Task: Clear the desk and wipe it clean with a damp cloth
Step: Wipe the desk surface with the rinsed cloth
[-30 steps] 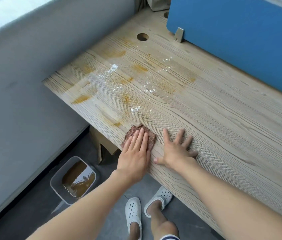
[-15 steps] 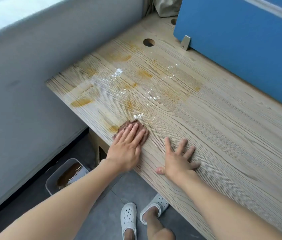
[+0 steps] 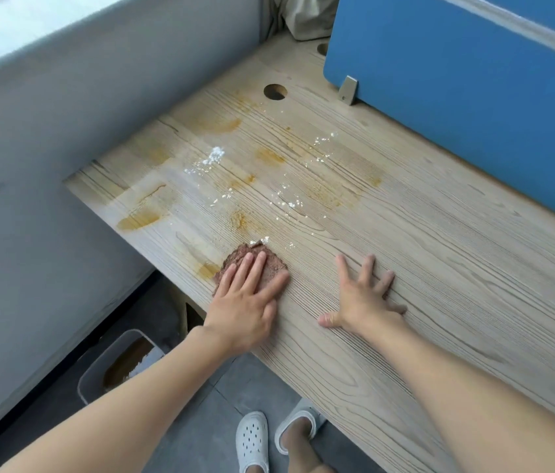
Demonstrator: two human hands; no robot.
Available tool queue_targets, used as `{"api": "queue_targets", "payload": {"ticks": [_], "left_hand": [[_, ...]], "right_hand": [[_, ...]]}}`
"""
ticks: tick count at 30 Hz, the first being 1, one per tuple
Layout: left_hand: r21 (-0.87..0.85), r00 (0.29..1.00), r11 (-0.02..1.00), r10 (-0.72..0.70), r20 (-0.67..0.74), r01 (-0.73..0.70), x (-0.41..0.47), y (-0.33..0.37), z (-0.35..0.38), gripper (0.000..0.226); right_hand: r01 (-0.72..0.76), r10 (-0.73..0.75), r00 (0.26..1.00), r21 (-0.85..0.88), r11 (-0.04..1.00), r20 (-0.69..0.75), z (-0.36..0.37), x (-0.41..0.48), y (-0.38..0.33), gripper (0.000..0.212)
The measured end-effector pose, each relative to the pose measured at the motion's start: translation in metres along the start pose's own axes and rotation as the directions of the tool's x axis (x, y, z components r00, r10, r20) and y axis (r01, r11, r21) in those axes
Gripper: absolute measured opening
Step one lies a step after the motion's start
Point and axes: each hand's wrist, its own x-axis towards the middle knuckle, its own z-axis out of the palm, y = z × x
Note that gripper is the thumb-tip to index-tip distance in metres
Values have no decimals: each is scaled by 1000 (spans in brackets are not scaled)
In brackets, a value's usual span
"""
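A small brown cloth lies on the wooden desk near its front edge. My left hand presses flat on the cloth with straight fingers. My right hand rests spread and flat on the bare wood, a hand's width to the right of the cloth. Yellow-brown stains and white crumbs cover the desk's left part beyond the cloth. A crumb cluster sits right at the cloth's far edge.
A blue partition stands along the desk's back right. A round cable hole is at the back. A grey wall borders the left end. On the floor below sits a grey bin with brown liquid, beside my white shoes.
My left hand slid the cloth forward from the desk's front edge into the stained area. My right hand stayed flat on the wood.
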Motion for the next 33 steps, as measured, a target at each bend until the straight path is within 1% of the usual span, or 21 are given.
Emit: {"api": "queue_targets", "payload": {"ticks": [1, 3, 6, 8, 11, 13, 16, 17, 19, 23, 27, 28, 30, 33], "left_hand": [[22, 999, 999, 41, 9, -41, -2, -1, 0, 61], [5, 996, 996, 88, 28, -88, -3, -9, -3, 56], [-76, 995, 992, 99, -33, -101, 3, -16, -6, 54], [-84, 995, 994, 67, -74, -73, 3, -16, -2, 59], [-67, 994, 998, -18, -107, 10, 6, -11, 5, 67], [-68, 996, 998, 1, -86, -7, 4, -9, 5, 67], [-54, 991, 991, 118, -67, -121, -3, -13, 3, 65], [-49, 989, 989, 137, -50, -140, -3, -16, 2, 65], [-45, 991, 990, 133, -23, -134, 5, -20, -2, 63], [-39, 997, 997, 67, -30, -69, 17, -10, -5, 64], [-3, 988, 988, 151, 21, -151, 4, -9, -5, 63], [-3, 988, 988, 152, 33, -152, 4, -12, -6, 61], [-22, 992, 992, 123, 10, -123, 16, -12, -8, 60], [-42, 999, 999, 30, -24, -31, 37, -5, -9, 64]], "right_hand": [[-1, 1, 1000, -2, 1000, 3, 1, 1, -1, 130], [-8, 9, 1000, -2, 1000, 15, 1, -1, -4, 129], [-13, 13, 1000, -6, 1000, 21, 0, 3, -4, 131], [-16, 16, 999, -3, 1000, 28, 0, 5, -5, 131], [-26, 26, 999, -17, 1000, 28, 0, 5, -5, 132], [-22, 22, 999, -5, 1000, 37, 0, 5, -5, 132], [-18, 18, 999, -4, 1000, 33, 0, 5, -6, 132], [-23, 23, 999, -5, 1000, 35, 0, 4, -6, 132], [-23, 24, 999, -2, 1000, 40, -1, 4, -6, 132], [-23, 22, 999, 14, 1000, 41, -1, 5, -5, 132], [-20, 20, 999, 11, 1000, 40, -1, 5, -5, 132], [-20, 19, 999, 13, 1000, 43, -1, 5, -6, 132], [-20, 19, 999, 11, 1000, 45, 0, 7, -6, 133], [-25, 24, 999, 25, 999, 49, 1, 8, -5, 133]]}}
